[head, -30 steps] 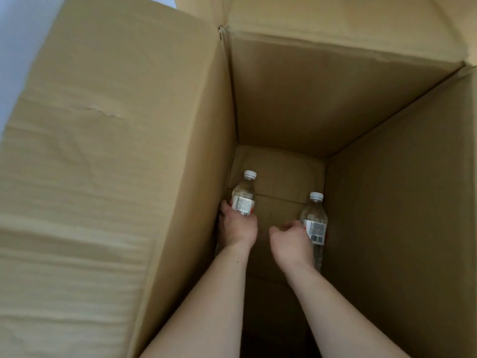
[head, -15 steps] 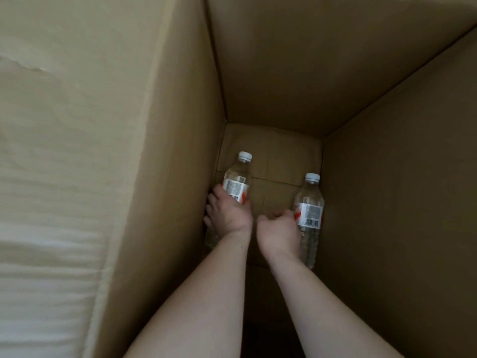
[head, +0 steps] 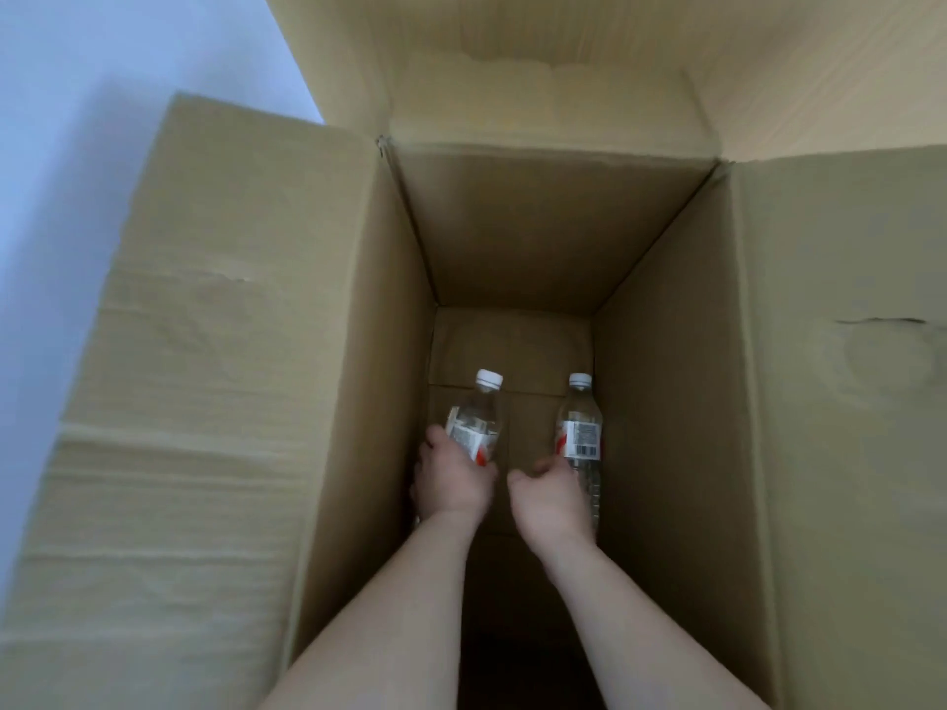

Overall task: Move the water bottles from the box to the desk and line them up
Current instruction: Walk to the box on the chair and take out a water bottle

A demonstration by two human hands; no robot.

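- Bottles lie deep in a tall cardboard box (head: 666, 402), both with white screw caps, clear ribbed plastic bodies and white labels with a red patch.
- Compared with half a second ago, the view has pulled back: the box flaps at 9 and 3 o'clock and a strip of pale wall (head: 102, 69) at 10 o'clock show again, where before only the inner walls filled the view.
- The left bottle (head: 479, 420) now leans with its cap toward 12 o'clock and its label twisted, seemingly raised off the box bottom; earlier it sat lower against the left wall.
- The left hand (head: 453, 484) grips that bottle round its lower body, fingers wrapped under the label, thumb on the left side.
- The right bottle (head: 581, 433) is close to the right wall, at 3 o'clock from the left one, the two apart with bare cardboard between them; its barcode faces up.
- The right hand (head: 551, 499) holds the right bottle at its lower half, fingers curled round it, much as in the earlier frame.
- Both forearms reach down from 6 o'clock, bare.
- The box is plain brown corrugated board, matte, with creased, rippled flaps and a seam across the folded bottom panels.
- The desk surface is not in view.
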